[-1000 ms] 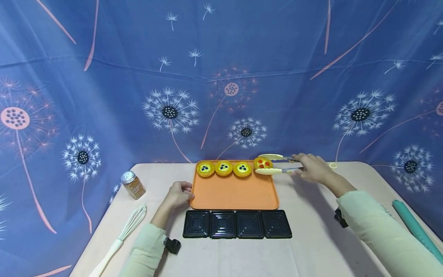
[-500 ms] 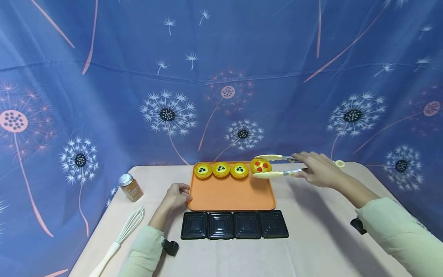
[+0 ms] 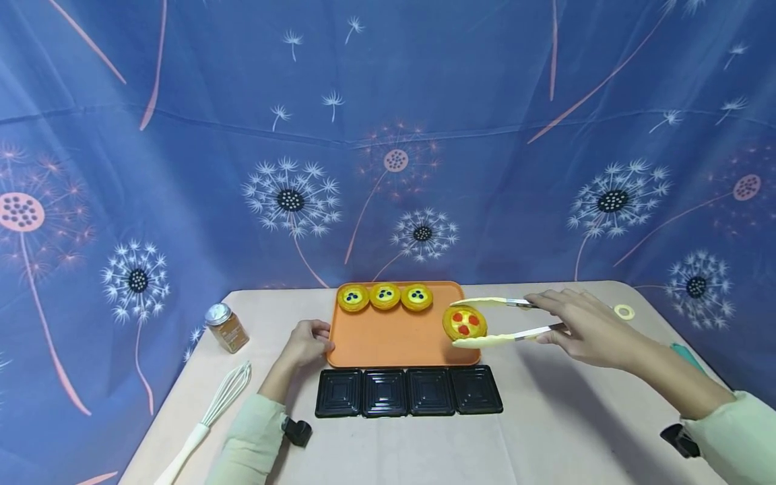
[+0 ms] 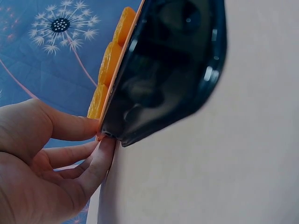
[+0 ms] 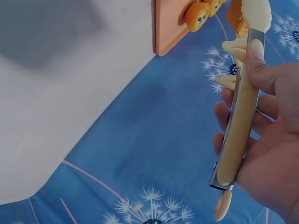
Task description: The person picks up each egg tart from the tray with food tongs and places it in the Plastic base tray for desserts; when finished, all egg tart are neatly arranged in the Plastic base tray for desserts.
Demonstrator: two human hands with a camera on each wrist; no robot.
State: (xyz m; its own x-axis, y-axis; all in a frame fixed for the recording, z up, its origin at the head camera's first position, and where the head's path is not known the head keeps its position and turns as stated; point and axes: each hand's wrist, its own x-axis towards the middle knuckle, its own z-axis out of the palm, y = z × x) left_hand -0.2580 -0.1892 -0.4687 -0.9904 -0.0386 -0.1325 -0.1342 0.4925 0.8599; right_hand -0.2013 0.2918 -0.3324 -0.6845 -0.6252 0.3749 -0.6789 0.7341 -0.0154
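My right hand (image 3: 585,328) grips a pair of kitchen tongs (image 5: 240,126) with cream tips and metal arms. Between the tips is an egg tart with red pieces (image 3: 465,323), held above the right side of the orange tray (image 3: 394,340). On that tray, along its far edge, several blue-dotted egg tarts (image 3: 384,295) sit in a row at the left. With thumb above and fingers below, my left hand (image 4: 51,154) pinches the tray's left edge. A black plastic container (image 3: 384,393) with square sections lies just in front of the tray.
At the left stand a spice jar (image 3: 227,329) with a silver lid and, nearer, a white whisk (image 3: 209,417). Part of a green thing (image 3: 688,357) shows at the right edge. Behind the table hangs a blue dandelion-print cloth (image 3: 388,135).
The tongs have lifted the red-topped tart from the row's right end and carried it nearer and slightly right. My left hand keeps its place at the tray's edge.
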